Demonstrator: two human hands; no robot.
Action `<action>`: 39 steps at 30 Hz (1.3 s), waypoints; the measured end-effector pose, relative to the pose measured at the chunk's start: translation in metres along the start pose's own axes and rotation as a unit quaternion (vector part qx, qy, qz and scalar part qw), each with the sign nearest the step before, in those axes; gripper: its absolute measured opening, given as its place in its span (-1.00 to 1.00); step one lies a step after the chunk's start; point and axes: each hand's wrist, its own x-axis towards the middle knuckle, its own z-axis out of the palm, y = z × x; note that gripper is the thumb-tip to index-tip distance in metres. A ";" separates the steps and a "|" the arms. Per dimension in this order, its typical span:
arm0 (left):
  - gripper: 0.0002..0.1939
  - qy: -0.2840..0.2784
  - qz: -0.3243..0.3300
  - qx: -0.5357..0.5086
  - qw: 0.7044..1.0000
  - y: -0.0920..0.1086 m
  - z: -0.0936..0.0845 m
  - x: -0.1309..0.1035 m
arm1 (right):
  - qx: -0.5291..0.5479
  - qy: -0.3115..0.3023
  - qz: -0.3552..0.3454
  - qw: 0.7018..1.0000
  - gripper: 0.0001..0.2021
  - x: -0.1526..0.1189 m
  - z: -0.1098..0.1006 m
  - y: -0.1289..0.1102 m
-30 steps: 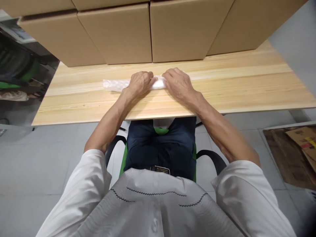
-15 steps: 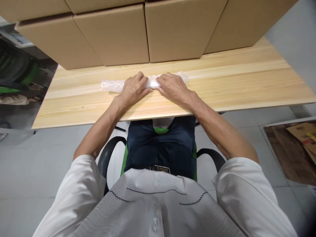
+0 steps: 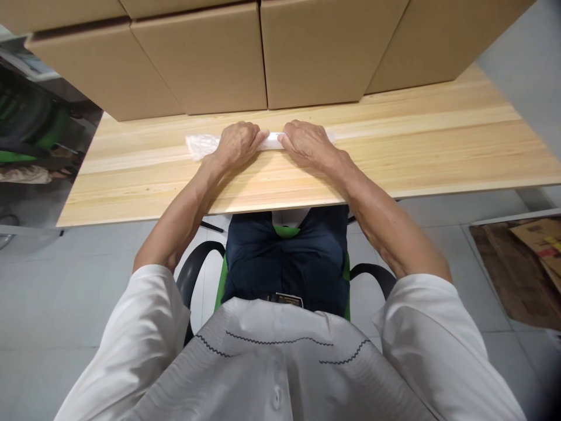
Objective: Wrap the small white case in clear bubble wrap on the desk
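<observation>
A rolled length of clear bubble wrap [image 3: 203, 145] runs left to right across the wooden table [image 3: 421, 140], its left end loose and crinkled. Around its left part my left hand [image 3: 239, 143] is closed, thumb pointing inward. My right hand [image 3: 307, 143] grips the roll farther right, with fingers curled over the far side. Between the two thumbs a white stretch of the roll shows. Whatever lies inside the wrap cannot be made out. Most of its right end is hidden behind my right hand.
Large cardboard boxes [image 3: 204, 64] are stacked along the back of the table. The table's front edge lies just before my lap, and I sit on a chair with black armrests [image 3: 197, 269]. Flattened cardboard [image 3: 521, 275] lies at the right on the floor.
Both hands have shifted slightly away from me, and their fingers curl more tightly round the roll. Its left end has bunched up and turned a little.
</observation>
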 end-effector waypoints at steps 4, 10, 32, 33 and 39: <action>-0.39 -0.016 -0.044 0.003 0.999 0.000 -0.005 0.011 | 0.003 0.011 0.013 1.000 -0.38 0.007 0.000 0.003; -0.45 0.002 -0.053 0.004 0.999 -0.001 -0.003 0.024 | -0.009 0.001 0.045 0.999 -0.40 0.005 -0.015 -0.006; -0.32 0.009 0.141 -0.018 0.990 0.024 0.021 0.012 | 0.097 0.006 0.059 0.994 -0.51 0.011 -0.007 0.005; -0.35 0.010 0.140 -0.014 0.990 0.027 0.022 0.012 | 0.106 0.011 0.051 0.993 -0.49 0.013 -0.007 0.006; -0.42 -0.007 0.080 0.029 0.996 0.044 0.015 0.006 | 0.119 -0.006 -0.024 0.993 -0.46 0.012 -0.014 0.005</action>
